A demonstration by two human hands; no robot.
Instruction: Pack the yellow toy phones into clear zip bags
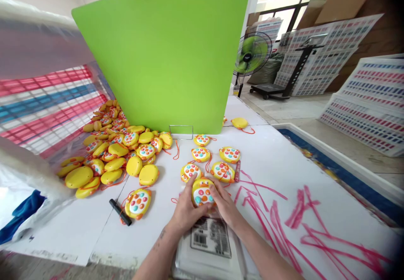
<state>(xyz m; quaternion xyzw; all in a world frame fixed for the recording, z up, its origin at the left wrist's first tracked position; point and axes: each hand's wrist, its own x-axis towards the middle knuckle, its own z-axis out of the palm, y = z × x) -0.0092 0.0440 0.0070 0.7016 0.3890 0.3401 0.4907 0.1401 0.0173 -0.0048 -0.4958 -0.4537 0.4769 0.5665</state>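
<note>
Both my hands hold one yellow duck-shaped toy (pixel 202 193) with coloured buttons, face up, just above a stack of clear plastic bags (pixel 210 242) with a barcode label. My left hand (pixel 186 210) grips its left side, thumb near the top. My right hand (pixel 224 204) grips its right side. Several more yellow toys (pixel 222 171) lie in a loose group just beyond my hands. One toy (pixel 138 203) lies alone to the left beside a black marker (pixel 120 212).
A big heap of the same yellow toys (pixel 115 149) spills from a clear bag (pixel 28 170) at the left. A green board (pixel 167 53) stands upright behind the white table (pixel 284 158), which bears pink scribbles (pixel 303 225). A fan (pixel 252 55) and printed sheets (pixel 369 103) stand at the right.
</note>
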